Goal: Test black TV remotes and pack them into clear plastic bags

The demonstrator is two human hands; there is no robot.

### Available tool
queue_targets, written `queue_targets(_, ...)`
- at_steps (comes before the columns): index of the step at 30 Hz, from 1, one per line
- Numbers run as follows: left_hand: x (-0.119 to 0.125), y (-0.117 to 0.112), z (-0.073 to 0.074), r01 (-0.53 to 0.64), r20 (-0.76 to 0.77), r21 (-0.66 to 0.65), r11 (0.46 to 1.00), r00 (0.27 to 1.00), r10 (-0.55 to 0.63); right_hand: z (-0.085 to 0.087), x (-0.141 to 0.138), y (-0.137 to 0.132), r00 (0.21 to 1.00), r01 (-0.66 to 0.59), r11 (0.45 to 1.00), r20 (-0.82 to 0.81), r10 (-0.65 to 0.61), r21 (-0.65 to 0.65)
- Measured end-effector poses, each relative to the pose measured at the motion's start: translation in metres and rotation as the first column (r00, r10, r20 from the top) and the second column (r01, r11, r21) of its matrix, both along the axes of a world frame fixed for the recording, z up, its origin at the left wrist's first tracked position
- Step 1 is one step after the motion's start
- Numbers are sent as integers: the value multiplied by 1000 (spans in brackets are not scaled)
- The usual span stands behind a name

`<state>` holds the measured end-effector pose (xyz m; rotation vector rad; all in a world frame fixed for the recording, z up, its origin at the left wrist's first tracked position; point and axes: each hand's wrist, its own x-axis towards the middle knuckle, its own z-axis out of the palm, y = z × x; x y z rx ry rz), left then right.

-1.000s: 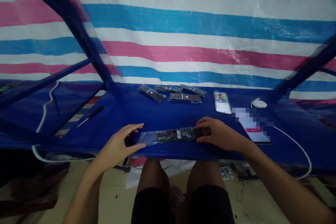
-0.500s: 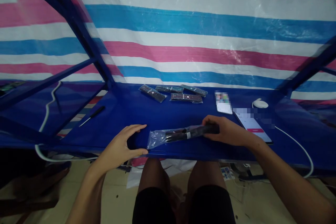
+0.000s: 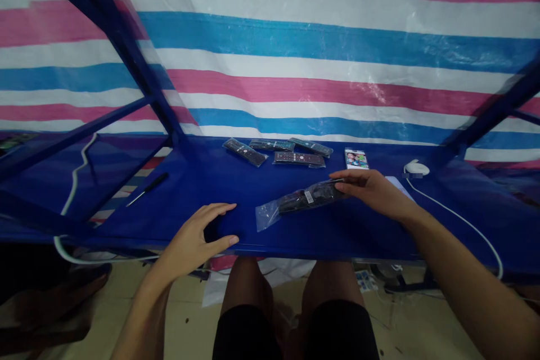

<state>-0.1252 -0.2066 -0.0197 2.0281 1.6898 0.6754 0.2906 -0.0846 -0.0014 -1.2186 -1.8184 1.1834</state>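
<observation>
A dark remote control in a clear plastic bag (image 3: 310,198) is pinched at its right end by my right hand (image 3: 371,191). Its back, with a small white label, faces up, and the bag's loose end points left. My left hand (image 3: 200,236) rests at the table's front edge, thumb and fingers spread around nothing, left of the bag. Farther back lie several more bagged remotes: a black one (image 3: 244,151), a brownish one (image 3: 299,158), and others (image 3: 312,147) behind them.
On the blue table (image 3: 202,177) a screwdriver (image 3: 147,189) lies at left. A lit phone (image 3: 356,158) stands behind my right hand, which partly covers a second phone (image 3: 399,185). A white charger (image 3: 417,167) with a cable is at right. Blue frame bars (image 3: 158,104) rise at both sides.
My right hand has moved the bagged remote away from me and slightly right, turning its labelled back upward. The left hand has stayed in place.
</observation>
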Motion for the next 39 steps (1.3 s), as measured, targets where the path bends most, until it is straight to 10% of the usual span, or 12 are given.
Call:
queue_targets(15, 8, 8, -4, -52, 148, -24, 998, 987, 55, 83, -44, 4, 957, 186, 891, -280, -70, 414)
queue_targets(22, 60, 49, 28, 82, 351, 101, 991, 930, -113, 102, -65, 1, 951, 91, 905, -305, 45, 416)
queue_targets(26, 97, 91, 46, 178, 564, 249, 952, 772, -292, 110, -73, 4, 947, 83, 877, -311, 79, 474)
queue_targets(33, 143, 138, 61, 205, 683, 315, 927, 629, -371, 106, -78, 20, 927, 85, 866, -359, 113, 493)
queue_targets(39, 152, 155, 56, 181, 731, 214, 960, 622, -280, 57, -63, 49, 911, 24, 980, -408, 60, 197)
